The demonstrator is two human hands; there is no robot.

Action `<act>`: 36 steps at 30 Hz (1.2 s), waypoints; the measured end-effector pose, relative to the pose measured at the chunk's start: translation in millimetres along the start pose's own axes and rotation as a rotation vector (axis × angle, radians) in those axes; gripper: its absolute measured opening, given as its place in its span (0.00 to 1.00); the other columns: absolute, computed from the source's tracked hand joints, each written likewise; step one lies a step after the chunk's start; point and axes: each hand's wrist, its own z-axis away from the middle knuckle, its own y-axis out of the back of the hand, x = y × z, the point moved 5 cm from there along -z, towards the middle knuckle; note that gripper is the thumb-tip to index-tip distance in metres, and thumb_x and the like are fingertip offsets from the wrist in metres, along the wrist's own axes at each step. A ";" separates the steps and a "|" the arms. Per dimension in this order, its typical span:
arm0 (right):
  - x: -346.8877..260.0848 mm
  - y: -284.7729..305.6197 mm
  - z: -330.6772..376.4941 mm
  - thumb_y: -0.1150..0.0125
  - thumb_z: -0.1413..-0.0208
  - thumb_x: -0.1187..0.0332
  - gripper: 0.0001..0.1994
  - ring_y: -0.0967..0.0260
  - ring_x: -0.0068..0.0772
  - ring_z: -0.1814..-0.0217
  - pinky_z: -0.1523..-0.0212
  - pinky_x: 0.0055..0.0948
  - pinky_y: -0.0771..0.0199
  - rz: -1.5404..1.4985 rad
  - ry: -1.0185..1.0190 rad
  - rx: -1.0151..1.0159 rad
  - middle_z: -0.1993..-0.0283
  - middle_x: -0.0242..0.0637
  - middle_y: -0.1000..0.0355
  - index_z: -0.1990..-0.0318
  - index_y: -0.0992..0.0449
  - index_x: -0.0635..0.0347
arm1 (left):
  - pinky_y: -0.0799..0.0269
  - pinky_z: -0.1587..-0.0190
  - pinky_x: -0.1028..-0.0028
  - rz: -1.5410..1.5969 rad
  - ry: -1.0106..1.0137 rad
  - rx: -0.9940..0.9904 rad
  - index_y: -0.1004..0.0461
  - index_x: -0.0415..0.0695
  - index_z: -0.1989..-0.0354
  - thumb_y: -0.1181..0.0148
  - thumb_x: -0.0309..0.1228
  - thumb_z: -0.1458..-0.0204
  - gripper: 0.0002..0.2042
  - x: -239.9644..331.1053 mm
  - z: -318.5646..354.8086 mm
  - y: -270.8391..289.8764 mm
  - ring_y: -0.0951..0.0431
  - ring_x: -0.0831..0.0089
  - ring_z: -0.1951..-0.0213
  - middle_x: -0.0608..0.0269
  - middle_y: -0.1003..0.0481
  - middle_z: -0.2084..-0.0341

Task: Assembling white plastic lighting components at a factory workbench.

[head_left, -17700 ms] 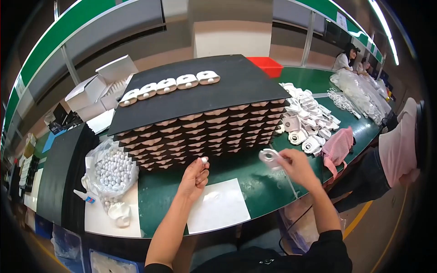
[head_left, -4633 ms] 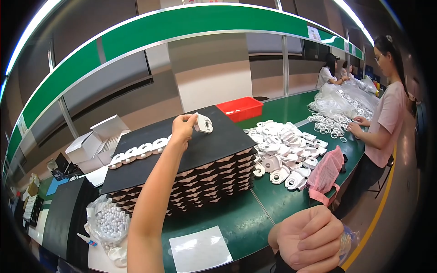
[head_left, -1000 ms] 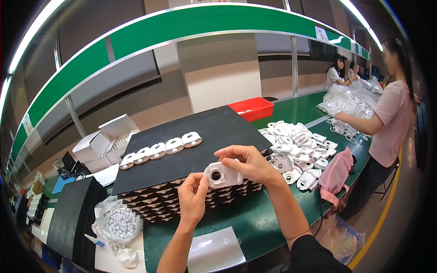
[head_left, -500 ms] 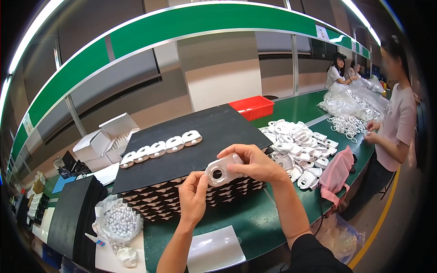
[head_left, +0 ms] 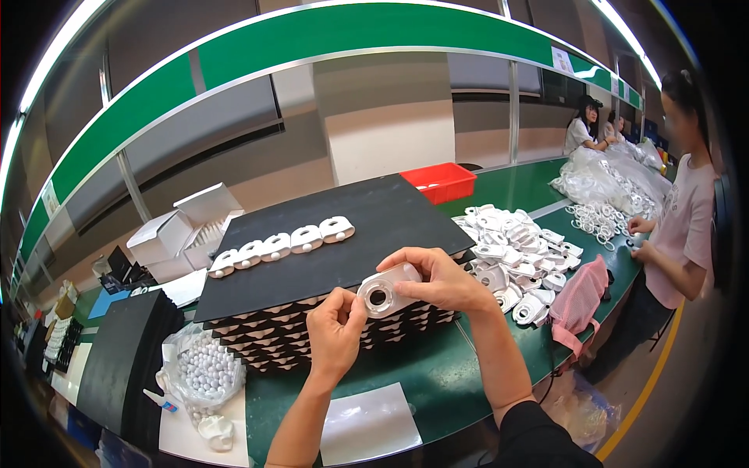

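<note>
A white plastic housing with a round ring opening is held up in front of the black stack. My right hand grips its upper right side between thumb and fingers. Close against the ring's left edge is my left hand, its thumb and forefinger pinched together; whether something small sits between them is hidden. Just beyond, several similar white housings stand in a slanting row on the top black board. A heap of loose white housings lies to the right of my right hand.
Bagged white balls and a small glue bottle lie at left, near black boards. Behind are an open white box and a red bin. A pink mesh bag and a co-worker are at right.
The whole view has shifted slightly, so the bench scene sits a little further right. My left forefinger is more bent, while my right hand keeps its grip on the housing.
</note>
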 end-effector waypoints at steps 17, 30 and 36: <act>-4.2 5.8 3.4 0.41 0.58 0.72 0.14 0.32 0.19 0.62 0.60 0.19 0.33 -0.104 -0.080 0.105 0.64 0.33 0.29 0.61 0.30 0.64 | 0.48 0.80 0.83 0.205 -0.015 -0.050 0.26 0.36 0.72 0.47 0.28 0.50 0.07 -6.3 -3.4 -2.4 0.42 0.87 0.82 0.72 0.33 0.82; -5.5 7.3 4.6 0.43 0.59 0.74 0.14 0.33 0.19 0.63 0.61 0.19 0.33 -0.151 -0.043 0.190 0.65 0.32 0.30 0.61 0.30 0.65 | 0.48 0.80 0.85 0.204 0.015 0.030 0.27 0.36 0.73 0.46 0.27 0.52 0.06 -4.4 -2.9 -8.0 0.42 0.89 0.82 0.73 0.32 0.82; 7.1 -17.9 -10.5 0.42 0.56 0.75 0.15 0.35 0.19 0.60 0.60 0.19 0.34 -0.377 0.047 0.179 0.63 0.31 0.33 0.59 0.33 0.62 | 0.40 0.71 0.86 0.264 0.050 -0.040 0.29 0.37 0.65 0.49 0.28 0.47 0.08 -6.4 5.2 -5.8 0.35 0.86 0.74 0.69 0.30 0.75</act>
